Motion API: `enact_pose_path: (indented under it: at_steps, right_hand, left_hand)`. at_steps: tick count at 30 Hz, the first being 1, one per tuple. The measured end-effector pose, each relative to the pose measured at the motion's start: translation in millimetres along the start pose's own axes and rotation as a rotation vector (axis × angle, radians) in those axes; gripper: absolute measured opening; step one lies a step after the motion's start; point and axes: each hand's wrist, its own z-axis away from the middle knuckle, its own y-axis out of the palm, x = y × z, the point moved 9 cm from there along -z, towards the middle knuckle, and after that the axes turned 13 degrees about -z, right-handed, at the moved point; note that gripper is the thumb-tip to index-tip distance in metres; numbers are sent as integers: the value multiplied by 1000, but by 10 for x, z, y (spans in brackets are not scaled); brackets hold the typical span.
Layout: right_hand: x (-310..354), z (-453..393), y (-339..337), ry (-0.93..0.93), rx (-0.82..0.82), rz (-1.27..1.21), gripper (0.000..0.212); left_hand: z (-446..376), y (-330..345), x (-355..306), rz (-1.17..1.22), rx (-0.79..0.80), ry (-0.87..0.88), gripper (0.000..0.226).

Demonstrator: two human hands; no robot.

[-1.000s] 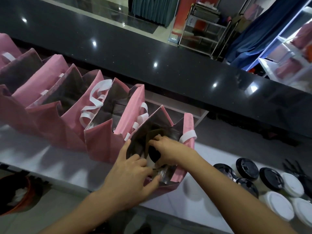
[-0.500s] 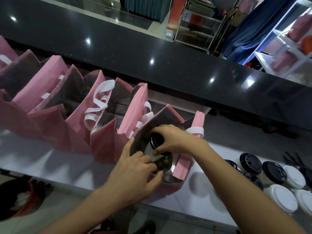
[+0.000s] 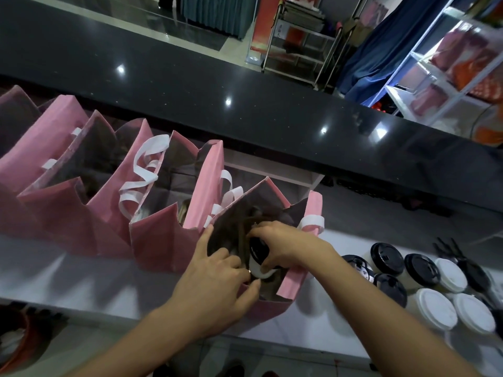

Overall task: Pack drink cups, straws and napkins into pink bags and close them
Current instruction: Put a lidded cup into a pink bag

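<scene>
Row of open pink paper bags with white ribbon handles (image 3: 114, 202) stands mouths-up along the white counter (image 3: 81, 278), likely staged for batch filling. Left hand (image 3: 215, 289) pinches the near rim of the rightmost pink bag (image 3: 294, 278), fingers curled over the edge, probably to hold the mouth wide. Right hand (image 3: 283, 243) grips a white drink cup with black lid (image 3: 258, 254) from above, cup inside the bag mouth. Remaining black- and white-lidded cups (image 3: 424, 292) sit near, right of the bag. Straws, napkins: can't tell.
</scene>
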Motion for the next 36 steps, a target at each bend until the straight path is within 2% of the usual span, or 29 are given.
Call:
enact_pose_path:
  at_steps: [5,11,15,24,31,36]
  right_hand:
    - [-3,92,50,-17,-24,115,77]
    - [18,134,152,-69,-59,129,74]
    - [1,123,274,-83,-34,150,74]
    - [-62,47,392,-42,-30,130,69]
    - [-58,-93,316,178,-9,-1,59]
    - [7,-100,280,210,7,-96,54]
  left_hand:
    - [-42,14,-41,-3,20,9,43]
    - [-39,38,-47,25,74,-16,51]
    - [-26,26,-32,27,53,-20,43]
    - [-22,61,-56,7,37,1,40]
    - [-41,87,-9,-13,33,-12,44]
    - [-41,95,19,4,18,-12,47]
